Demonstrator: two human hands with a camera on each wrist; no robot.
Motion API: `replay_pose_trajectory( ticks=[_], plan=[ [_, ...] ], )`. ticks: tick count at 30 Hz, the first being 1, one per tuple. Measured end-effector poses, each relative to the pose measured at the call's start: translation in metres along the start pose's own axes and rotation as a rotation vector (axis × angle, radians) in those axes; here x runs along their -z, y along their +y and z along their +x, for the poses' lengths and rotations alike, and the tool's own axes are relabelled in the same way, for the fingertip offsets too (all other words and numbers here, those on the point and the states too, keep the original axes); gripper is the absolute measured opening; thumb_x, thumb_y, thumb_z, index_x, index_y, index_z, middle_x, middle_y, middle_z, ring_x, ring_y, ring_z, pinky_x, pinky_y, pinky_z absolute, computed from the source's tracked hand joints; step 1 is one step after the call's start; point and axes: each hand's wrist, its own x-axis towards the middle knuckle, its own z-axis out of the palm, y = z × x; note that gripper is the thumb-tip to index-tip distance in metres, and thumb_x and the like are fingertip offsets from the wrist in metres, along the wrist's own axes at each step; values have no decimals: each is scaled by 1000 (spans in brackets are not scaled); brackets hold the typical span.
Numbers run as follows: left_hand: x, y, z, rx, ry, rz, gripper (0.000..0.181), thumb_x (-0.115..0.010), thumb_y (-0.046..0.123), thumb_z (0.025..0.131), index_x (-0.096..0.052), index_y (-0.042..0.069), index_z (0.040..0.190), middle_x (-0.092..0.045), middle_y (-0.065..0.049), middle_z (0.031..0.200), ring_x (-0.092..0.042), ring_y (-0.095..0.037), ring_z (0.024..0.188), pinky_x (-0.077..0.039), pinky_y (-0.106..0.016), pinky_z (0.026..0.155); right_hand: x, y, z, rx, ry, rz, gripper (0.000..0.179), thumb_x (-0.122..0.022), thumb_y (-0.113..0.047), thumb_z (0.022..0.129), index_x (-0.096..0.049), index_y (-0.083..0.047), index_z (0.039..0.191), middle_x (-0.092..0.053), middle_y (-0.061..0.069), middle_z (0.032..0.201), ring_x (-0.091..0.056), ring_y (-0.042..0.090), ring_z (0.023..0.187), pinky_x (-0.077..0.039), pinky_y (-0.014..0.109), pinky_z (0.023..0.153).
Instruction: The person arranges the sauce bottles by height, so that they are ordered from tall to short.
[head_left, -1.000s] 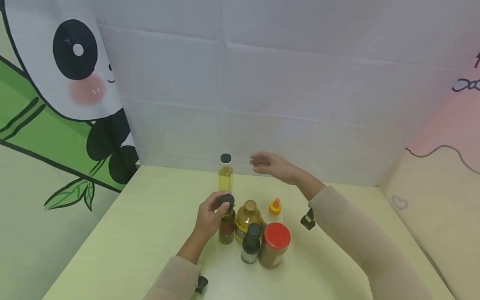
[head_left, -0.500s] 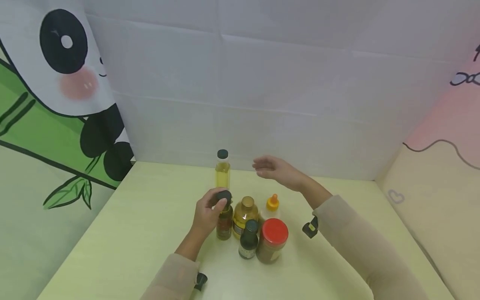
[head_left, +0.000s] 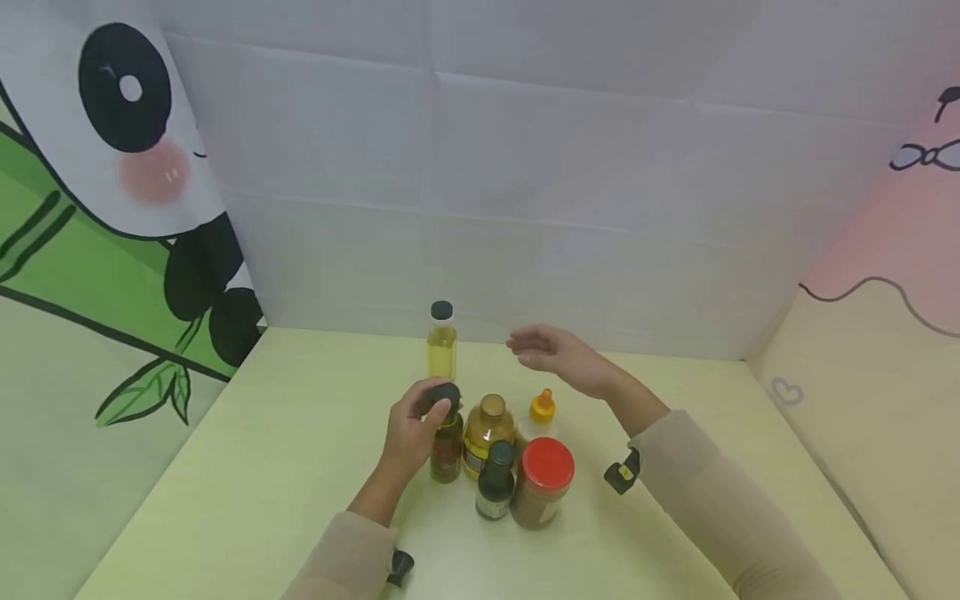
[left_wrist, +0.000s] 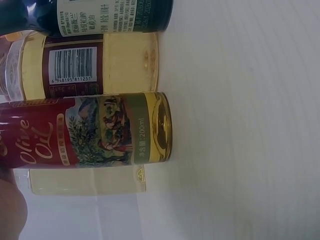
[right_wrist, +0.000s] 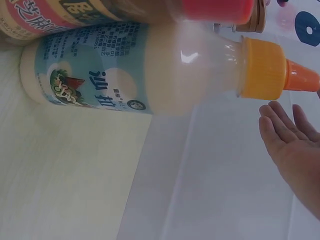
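My left hand (head_left: 408, 429) holds the black cap of an upright olive oil bottle (head_left: 447, 457), its thumb on the near side. In the left wrist view, this bottle's dark red label (left_wrist: 37, 132) reads "Olive Oil". My right hand (head_left: 551, 354) is in the air with fingers extended, behind and above a salad dressing squeeze bottle (right_wrist: 185, 70) with an orange nozzle. Nothing is in that hand. Grouped beside the olive oil bottle are a yellow bottle (head_left: 489, 435), a small dark bottle (head_left: 495, 493) and a brown jar (head_left: 536, 504) with a red lid.
Farther back, a bottle of pale yellow oil (head_left: 442, 354) with a dark cap stands behind my left hand. All of it stands on a light yellow tabletop (head_left: 315, 442). White sheeting (head_left: 525, 183) rises at the back, and printed panels flank both sides.
My right hand has come slightly lower and closer to the squeeze bottle. The left hand keeps its hold on the olive oil bottle's cap. The head view has shifted a little.
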Motion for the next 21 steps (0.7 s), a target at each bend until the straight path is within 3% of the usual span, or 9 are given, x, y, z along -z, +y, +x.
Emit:
replay_pose_trajectory(
  ticks=[21],
  plan=[
    [-2, -4, -1, -5, 6, -3, 23, -51, -15, 84, -56, -15, 106, -63, -31, 86, -63, -4, 82, -53, -19, 74, -3, 17, -28, 30, 41, -72, 42, -60, -19, 98, -51, -3, 136, -54, 11, 136, -50, 28, 125, -40, 46, 103]
  ],
)
